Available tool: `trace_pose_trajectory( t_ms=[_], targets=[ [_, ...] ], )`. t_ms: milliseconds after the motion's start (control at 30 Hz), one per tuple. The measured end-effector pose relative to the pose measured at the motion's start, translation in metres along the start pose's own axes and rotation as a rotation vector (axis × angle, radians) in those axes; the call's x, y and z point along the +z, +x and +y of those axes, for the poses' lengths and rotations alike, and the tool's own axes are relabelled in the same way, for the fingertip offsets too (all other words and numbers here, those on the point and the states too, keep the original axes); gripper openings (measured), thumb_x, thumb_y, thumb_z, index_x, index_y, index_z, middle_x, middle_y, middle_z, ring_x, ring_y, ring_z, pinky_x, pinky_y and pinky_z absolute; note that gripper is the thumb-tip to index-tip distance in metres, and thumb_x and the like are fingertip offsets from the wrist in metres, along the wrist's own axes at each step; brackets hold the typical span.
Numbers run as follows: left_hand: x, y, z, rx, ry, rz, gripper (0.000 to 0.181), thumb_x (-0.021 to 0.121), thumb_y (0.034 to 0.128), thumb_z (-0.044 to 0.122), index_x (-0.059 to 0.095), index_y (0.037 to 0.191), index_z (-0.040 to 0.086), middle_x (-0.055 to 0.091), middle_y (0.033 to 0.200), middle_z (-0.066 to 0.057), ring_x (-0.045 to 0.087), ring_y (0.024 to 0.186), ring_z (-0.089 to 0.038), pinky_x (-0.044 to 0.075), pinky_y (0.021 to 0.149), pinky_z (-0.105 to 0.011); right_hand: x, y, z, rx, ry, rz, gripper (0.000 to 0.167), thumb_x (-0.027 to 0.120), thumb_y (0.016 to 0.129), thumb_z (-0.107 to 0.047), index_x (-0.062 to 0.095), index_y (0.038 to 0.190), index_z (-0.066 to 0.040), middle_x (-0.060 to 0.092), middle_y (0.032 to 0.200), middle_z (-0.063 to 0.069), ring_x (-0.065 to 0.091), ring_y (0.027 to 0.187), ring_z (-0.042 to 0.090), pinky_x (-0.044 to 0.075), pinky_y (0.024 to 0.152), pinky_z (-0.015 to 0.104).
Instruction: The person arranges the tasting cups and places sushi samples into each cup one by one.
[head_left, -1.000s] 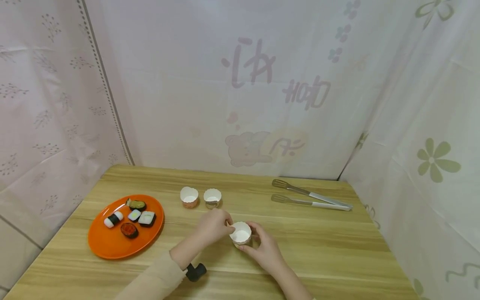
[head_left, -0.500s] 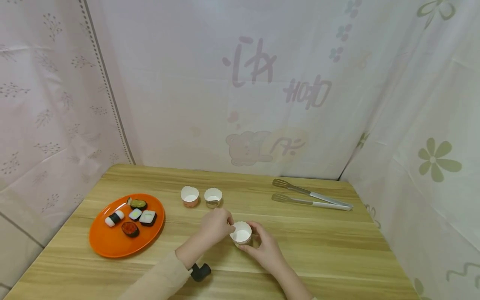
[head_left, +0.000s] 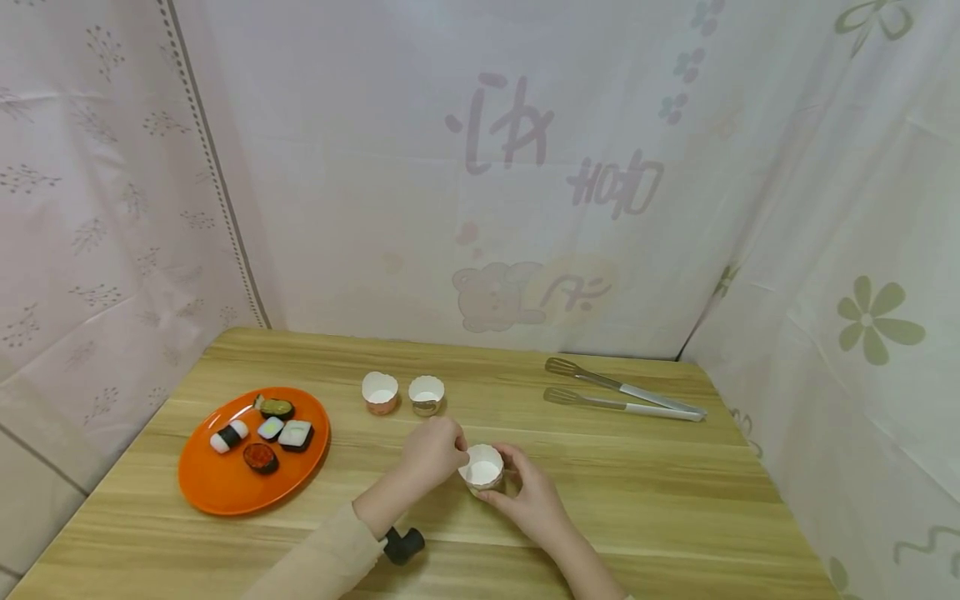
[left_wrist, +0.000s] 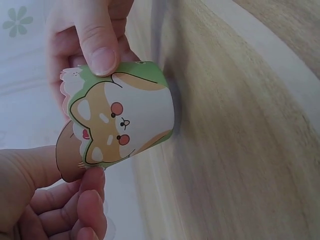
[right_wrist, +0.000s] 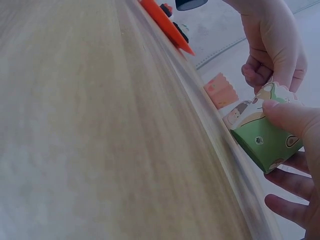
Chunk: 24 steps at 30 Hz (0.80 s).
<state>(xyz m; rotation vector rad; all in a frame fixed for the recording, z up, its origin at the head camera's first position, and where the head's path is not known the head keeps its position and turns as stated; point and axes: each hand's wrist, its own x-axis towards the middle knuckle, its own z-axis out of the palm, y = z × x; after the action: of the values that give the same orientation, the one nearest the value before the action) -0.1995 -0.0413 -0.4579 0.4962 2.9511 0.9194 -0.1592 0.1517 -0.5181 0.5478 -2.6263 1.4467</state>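
Observation:
Between both hands on the wooden table stands a white-lined paper cake cup [head_left: 482, 471]. In the left wrist view the cup [left_wrist: 127, 112] is green outside, with a cartoon dog and a scalloped rim. My left hand [head_left: 431, 452] pinches the rim at its left side, where a brown rounded flap [left_wrist: 69, 155] sticks up; whether that belongs to a second, nested cup I cannot tell. My right hand [head_left: 531, 504] holds the cup from the right, thumb in front and fingers behind. Further back stand a pink cup [head_left: 380, 395] and another patterned cup [head_left: 426, 397].
An orange plate [head_left: 217, 492] at the left carries several sushi pieces, among them a red-topped one [head_left: 260, 458]. Metal tongs [head_left: 630, 402] lie spread at the back right. A black device [head_left: 403, 547] shows by the left wrist. Printed cloth [head_left: 360, 208] hangs behind the table.
Both hands keep their hold on the cup, which stays in the same place. The left wrist and sleeve have shifted slightly right over the second.

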Motion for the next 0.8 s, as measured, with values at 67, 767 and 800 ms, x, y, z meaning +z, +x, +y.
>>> trace_pose_trajectory(
  t_ms=[67, 767, 800],
  targets=[
    [0.0001, 0.0001, -0.0001, 0.003, 0.005, 0.001, 0.019, 0.072, 0.0724, 0.005, 0.062, 0.061, 0.017, 0.053, 0.059, 0.009, 0.045, 0.049, -0.007, 0.04, 0.04, -0.022, 0.0, 0.0002, 0.0, 0.004, -0.001, 0.0, 0.068, 0.083, 0.075, -0.027, 0.05, 0.133, -0.014, 0.059, 0.124, -0.001, 0.057, 0.11, 0.018, 0.051, 0.092, 0.038],
    [-0.0058, 0.0007, 0.0011, 0.023, 0.022, -0.037, 0.019, 0.068, 0.0768, 0.006, 0.063, 0.061, 0.015, 0.053, 0.057, 0.008, 0.042, 0.045, -0.006, 0.036, 0.038, -0.02, -0.0002, -0.0008, 0.0005, -0.036, -0.008, -0.004, 0.068, 0.083, 0.075, -0.026, 0.05, 0.133, -0.014, 0.059, 0.126, -0.001, 0.057, 0.112, 0.019, 0.051, 0.091, 0.042],
    [-0.0067, 0.0007, 0.0017, 0.02, 0.022, -0.037, 0.018, 0.069, 0.0767, 0.006, 0.063, 0.062, 0.015, 0.054, 0.058, 0.008, 0.043, 0.046, -0.006, 0.037, 0.039, -0.021, -0.0002, -0.0008, 0.0006, -0.038, -0.009, -0.005, 0.068, 0.083, 0.076, -0.026, 0.05, 0.133, -0.014, 0.058, 0.126, -0.001, 0.057, 0.112, 0.02, 0.051, 0.091, 0.042]
  ],
)
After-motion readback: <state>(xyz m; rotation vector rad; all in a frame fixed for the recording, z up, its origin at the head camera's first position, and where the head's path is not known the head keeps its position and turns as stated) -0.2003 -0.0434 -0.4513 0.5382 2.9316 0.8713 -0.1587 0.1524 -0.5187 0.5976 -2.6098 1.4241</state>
